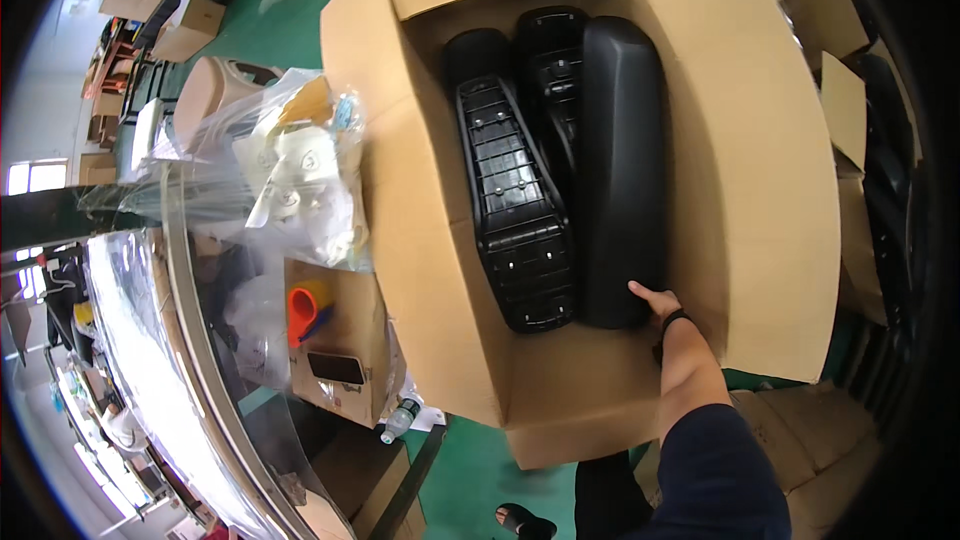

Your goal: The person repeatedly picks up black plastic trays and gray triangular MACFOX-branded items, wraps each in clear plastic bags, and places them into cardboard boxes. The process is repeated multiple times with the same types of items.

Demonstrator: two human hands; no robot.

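Observation:
A large open cardboard box (pixel 420 240) holds three long black seats, like motorcycle seats. The right-hand seat (pixel 622 170) lies with its smooth padded cover showing. My right hand (pixel 655 302) is at its near end, thumb on the cover and the other fingers hidden against its side. Beside it lies a seat (pixel 515 190) with its ribbed plastic underside up. Another seat (pixel 553 50), underside also showing, is partly hidden between the two. A dark band circles my right wrist. My left hand is out of view.
Left of the box, clear plastic bags (pixel 310 170) lie near a smaller carton (pixel 350 390) bearing a phone (pixel 336 368) and an orange-red tape dispenser-like object (pixel 305 310). A plastic bottle (pixel 400 420) is beside it. Flattened cardboard (pixel 800 430) lies at lower right.

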